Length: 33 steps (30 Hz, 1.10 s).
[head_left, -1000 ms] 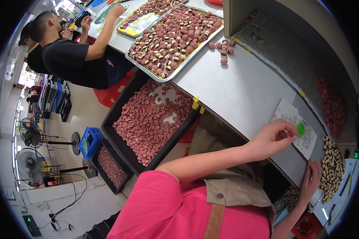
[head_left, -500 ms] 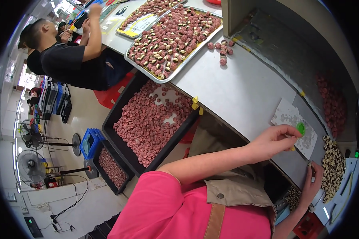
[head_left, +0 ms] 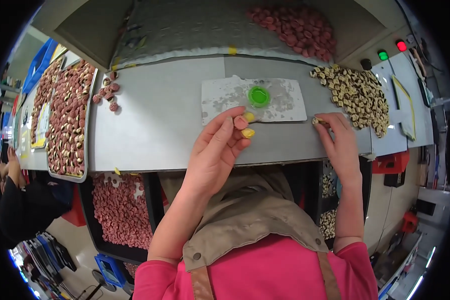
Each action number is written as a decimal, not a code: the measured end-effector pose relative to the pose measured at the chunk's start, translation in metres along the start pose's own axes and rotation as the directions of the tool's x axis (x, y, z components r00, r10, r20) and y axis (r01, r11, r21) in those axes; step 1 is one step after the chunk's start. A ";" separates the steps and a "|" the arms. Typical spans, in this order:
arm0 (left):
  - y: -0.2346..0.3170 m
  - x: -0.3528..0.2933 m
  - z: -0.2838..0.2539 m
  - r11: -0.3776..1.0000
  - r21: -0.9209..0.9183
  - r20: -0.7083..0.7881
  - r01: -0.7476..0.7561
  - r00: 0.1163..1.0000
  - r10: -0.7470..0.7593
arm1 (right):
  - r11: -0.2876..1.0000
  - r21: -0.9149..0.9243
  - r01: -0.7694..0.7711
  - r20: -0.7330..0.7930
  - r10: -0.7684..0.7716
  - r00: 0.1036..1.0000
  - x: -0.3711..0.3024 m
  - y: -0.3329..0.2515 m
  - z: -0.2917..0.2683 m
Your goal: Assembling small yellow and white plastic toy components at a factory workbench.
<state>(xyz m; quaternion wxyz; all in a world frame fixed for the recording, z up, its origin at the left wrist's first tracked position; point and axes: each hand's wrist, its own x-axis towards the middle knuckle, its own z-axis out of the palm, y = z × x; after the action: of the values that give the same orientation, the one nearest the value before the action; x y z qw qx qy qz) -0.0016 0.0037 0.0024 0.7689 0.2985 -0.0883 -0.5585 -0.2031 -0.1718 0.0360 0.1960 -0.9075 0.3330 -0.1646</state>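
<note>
My left hand is closed in a pinch around a small pink cup-shaped shell, held over the near edge of a white sheet. Yellow coverings show at its fingertips. On that sheet stands a round dish of bright green, just beyond the left hand's fingers. To the right of the sheet, my right hand pinches a small cream-and-dark piece between thumb and finger. A pile of similar cream-and-dark pieces lies beyond the right hand.
Pink shells are heaped on the covered shelf ahead. At left, a metal tray holds assembled balls, with several loose balls beside it. Below the table edge sits a black bin of pink shells. A co-worker sits far left.
The view has swung to the right and levelled, so the work sheet now lies ahead. The pink shell in my left hand now shows clearly. Both hands remain pinched near the sheet.
</note>
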 end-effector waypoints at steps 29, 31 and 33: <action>0.001 0.008 -0.001 0.968 0.203 -0.046 -0.149 0.986 0.161 | 0.895 0.181 0.407 -0.028 -0.409 0.912 0.075 -0.049 0.048; 0.001 0.008 0.003 0.971 0.207 -0.042 -0.121 0.990 0.133 | 0.893 0.372 0.253 -0.002 -0.272 0.962 0.068 -0.051 0.044; 0.001 0.007 0.003 0.972 0.211 -0.041 -0.105 0.992 0.116 | 0.861 0.454 0.230 0.011 -0.264 0.965 0.060 -0.058 0.038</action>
<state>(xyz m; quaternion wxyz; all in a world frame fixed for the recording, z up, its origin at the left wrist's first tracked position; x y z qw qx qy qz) 0.0001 -0.0037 0.0039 0.7652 0.3868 -0.1424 -0.4945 -0.1119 -0.1614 0.0397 0.3894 -0.8782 0.1596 -0.2273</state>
